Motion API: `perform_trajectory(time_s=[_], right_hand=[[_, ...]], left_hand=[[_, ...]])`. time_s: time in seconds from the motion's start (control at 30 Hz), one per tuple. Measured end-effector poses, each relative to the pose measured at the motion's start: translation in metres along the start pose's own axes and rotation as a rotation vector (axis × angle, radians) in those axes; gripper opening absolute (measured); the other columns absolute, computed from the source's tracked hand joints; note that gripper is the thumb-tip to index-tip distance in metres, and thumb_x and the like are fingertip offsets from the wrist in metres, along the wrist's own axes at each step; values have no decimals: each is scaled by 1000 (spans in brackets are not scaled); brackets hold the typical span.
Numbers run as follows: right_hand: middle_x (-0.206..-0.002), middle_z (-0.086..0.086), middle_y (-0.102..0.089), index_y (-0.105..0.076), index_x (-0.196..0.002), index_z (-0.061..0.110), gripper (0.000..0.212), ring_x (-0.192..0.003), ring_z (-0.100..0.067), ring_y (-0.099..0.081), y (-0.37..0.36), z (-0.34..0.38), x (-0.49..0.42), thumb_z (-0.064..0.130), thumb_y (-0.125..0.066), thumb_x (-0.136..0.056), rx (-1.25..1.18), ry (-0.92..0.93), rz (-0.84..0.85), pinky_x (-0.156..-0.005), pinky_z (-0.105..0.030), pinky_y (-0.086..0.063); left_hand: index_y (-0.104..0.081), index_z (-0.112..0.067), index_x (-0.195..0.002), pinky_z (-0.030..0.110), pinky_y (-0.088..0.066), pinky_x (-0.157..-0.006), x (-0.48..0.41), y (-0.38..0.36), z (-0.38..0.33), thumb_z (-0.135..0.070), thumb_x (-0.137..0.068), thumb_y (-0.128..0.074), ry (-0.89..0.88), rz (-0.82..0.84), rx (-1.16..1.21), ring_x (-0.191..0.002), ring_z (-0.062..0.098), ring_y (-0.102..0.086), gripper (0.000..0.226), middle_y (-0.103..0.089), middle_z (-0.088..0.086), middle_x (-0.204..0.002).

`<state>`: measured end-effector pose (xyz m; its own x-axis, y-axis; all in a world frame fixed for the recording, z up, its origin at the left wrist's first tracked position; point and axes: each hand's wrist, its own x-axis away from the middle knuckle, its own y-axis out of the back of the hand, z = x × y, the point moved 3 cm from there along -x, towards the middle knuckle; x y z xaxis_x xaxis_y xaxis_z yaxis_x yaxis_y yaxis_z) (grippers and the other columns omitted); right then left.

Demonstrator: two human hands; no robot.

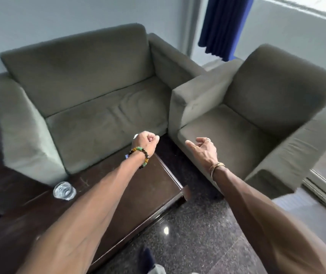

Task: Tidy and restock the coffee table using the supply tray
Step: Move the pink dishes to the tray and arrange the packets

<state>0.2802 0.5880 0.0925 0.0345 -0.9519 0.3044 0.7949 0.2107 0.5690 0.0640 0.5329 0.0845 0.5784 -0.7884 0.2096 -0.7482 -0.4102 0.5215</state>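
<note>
Glass (64, 190) on coffee table (148, 186), contents unclear | left hand (145, 142) fisted, grasp unclear | right hand (203, 149) open

glass (64, 190) on coffee table (138, 186) | sofa (83, 99) behind table | armchair (257, 115) right of sofa

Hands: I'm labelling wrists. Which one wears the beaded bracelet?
The left hand: green and brown beads circle its wrist. The right hand wears a thin pale band instead.
</note>
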Motion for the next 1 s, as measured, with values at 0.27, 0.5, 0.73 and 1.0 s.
perform_trajectory(time_s=[0.27,0.5,0.73,1.0], right_hand=[[-104,1,-70,-61,-126,16,58,-107,-21,-65,-91,68,-46,52,-73,-82,53,100,164,-94,-30,-48],[-87,6,-67,-65,-95,21,29,-100,-23,-67,-195,58,-81,45,-73,-82,208,121,430,-85,-30,-49],[-77,1,-60,-60,-79,18,22,-75,-23,-62,-265,40,-100,39,-65,-86,384,141,666,-79,-35,-52],[-83,-15,-70,-56,-74,19,15,-88,-38,-69,-332,38,-118,15,-57,-88,486,136,749,-83,-38,-53]], left_hand=[[-66,-22,-84,30,-53,-86,-51,70,43,-27,-81,-68,190,-179,88,-94,20,-68,6,-73,3,-97],[-69,-6,-99,23,-49,-81,-64,80,127,-16,-86,-67,433,-331,172,-99,23,-66,17,-72,11,-104],[-59,-2,-91,19,-41,-70,-71,60,182,0,-88,-61,593,-404,269,-91,16,-51,4,-56,9,-94],[-58,10,-116,13,-38,-80,-106,43,237,-4,-92,-59,739,-420,355,-107,25,-59,28,-62,22,-121]])
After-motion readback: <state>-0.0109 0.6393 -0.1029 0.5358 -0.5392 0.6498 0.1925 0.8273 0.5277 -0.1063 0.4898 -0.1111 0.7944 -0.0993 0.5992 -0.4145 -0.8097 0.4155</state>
